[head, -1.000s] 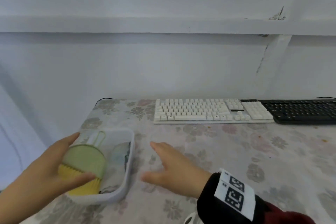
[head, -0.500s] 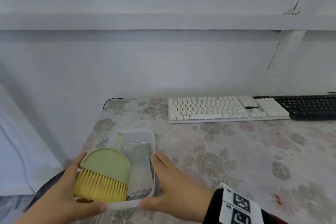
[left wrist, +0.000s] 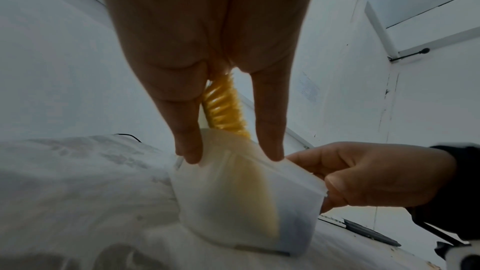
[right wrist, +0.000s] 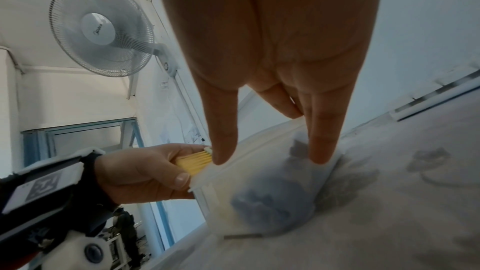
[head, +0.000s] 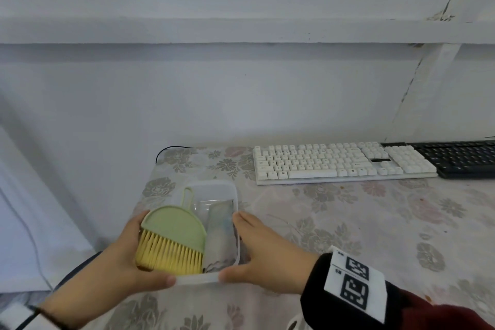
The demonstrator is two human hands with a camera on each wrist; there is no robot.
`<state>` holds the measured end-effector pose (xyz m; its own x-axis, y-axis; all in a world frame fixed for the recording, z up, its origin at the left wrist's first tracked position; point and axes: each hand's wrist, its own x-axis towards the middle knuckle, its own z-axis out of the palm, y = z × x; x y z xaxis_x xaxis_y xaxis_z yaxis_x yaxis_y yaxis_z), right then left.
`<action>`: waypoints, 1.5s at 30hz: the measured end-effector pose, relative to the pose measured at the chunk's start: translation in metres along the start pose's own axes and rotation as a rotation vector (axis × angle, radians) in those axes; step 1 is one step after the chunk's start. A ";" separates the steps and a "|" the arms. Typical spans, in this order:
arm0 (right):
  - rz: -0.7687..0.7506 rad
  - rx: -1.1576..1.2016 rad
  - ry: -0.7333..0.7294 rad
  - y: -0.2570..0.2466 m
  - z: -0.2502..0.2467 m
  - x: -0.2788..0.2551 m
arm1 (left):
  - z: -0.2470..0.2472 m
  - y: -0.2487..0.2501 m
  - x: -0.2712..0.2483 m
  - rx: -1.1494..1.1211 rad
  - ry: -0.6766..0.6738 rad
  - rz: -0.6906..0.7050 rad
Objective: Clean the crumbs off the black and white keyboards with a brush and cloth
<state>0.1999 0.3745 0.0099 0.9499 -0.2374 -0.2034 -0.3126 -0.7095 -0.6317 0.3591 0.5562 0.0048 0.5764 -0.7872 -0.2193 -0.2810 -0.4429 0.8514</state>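
A clear plastic container (head: 214, 185) stands at the table's near left corner. Inside lie a green brush (head: 174, 230) with yellow bristles and a folded pale cloth (head: 218, 236). My left hand (head: 126, 260) grips the container's left side, thumb on the near rim. My right hand (head: 257, 249) grips its right side the same way. The left wrist view shows the bristles (left wrist: 223, 106), the container (left wrist: 233, 202) and the right hand (left wrist: 376, 174). The white keyboard (head: 340, 163) and black keyboard (head: 463, 158) lie side by side at the far edge.
A floral tablecloth (head: 361, 222) covers the table, which ends just left of the container. A black cable (head: 166, 149) runs off the far left corner. The wall stands close behind the keyboards. A wall fan (right wrist: 101, 28) hangs high up.
My right hand moved left from the table to the container and took hold of its right side. The left hand kept its hold. Little has shifted in the last half second.
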 end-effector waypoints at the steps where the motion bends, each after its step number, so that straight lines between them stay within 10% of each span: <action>1: 0.002 -0.003 0.013 0.000 -0.003 0.004 | -0.003 0.000 0.005 -0.006 -0.013 0.014; 24: 0.126 0.089 0.179 0.041 -0.055 0.100 | -0.011 0.024 0.145 0.001 0.044 0.097; 45: 0.160 0.052 0.211 0.041 -0.063 0.104 | -0.006 0.019 0.162 -0.034 0.120 0.148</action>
<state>0.2858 0.2789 0.0106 0.8645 -0.4806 -0.1471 -0.4528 -0.6180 -0.6427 0.4518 0.4227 -0.0112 0.6187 -0.7849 -0.0336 -0.3447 -0.3096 0.8862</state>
